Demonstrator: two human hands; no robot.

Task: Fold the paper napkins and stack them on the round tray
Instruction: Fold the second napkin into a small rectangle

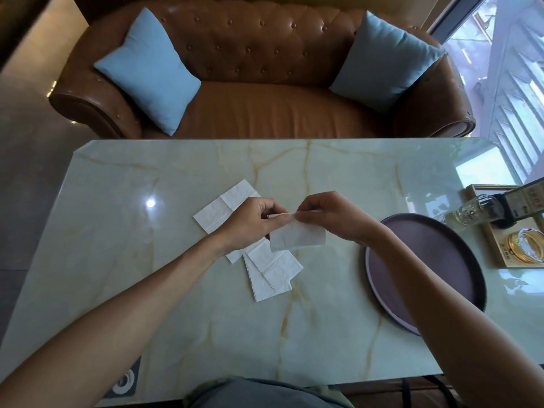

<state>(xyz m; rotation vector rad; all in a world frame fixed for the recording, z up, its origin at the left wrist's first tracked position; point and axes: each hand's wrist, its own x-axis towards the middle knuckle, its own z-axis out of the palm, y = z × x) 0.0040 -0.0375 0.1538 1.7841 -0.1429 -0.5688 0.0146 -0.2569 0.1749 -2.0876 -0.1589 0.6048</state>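
Hands meet above a pale green marble-look table (pixel 117 260) veined in amber, seen from a head-worn camera. Farthest left on the table lies an unfolded white paper napkin (pixel 223 207), creased into quarters and partly hidden under the left hand (pixel 250 222). That hand hovers over the tabletop with its fingers curled and its thumb and fingertips pinching the upper left edge of a folded white paper napkin (pixel 297 238), which hangs in the air between the two hands. Below it, flat on the table, rests a loose pile of white paper napkins (pixel 270 272), overlapping one another at slight angles. The right hand (pixel 326 216) pinches the same raised napkin along its top edge, fingers bent and closed on the paper, just beside the left hand's fingertips. To the right of the forearm sits a round dark purple tray (pixel 441 245) with a low black rim, flat on the table and bearing nothing that can be seen; the right arm crosses its near side. Further right, at the table's edge, a light wooden tray (pixel 497 260) holds a clear glass bottle (pixel 471 213) and gold-rimmed glassware (pixel 524 245). Beyond the table stands a brown tufted leather sofa (pixel 265 54) with two pale blue cushions (pixel 150 69).
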